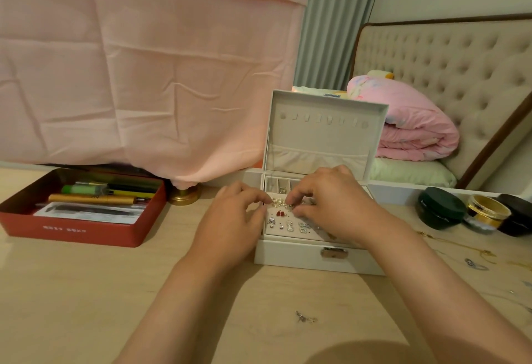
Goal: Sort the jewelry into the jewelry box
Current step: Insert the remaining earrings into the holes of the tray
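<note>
Head view: the white leatherette jewelry box (316,258) sits open on the pale wooden surface (86,291) — left hand (230,222) and right hand (334,205) both pinch a small pearl earring (277,202) above its tray. Seating it seems the step; next calls for a gentle press.

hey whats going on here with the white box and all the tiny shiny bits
A person is sorting jewelry into an open white jewelry box on a wooden desk. The left hand and right hand meet over its top tray, and both appear to pinch a pearly piece. A red pair of earrings and several sparkly ones already sit on the tray. Chains and a small silver piece lie loose on the desk.
</note>
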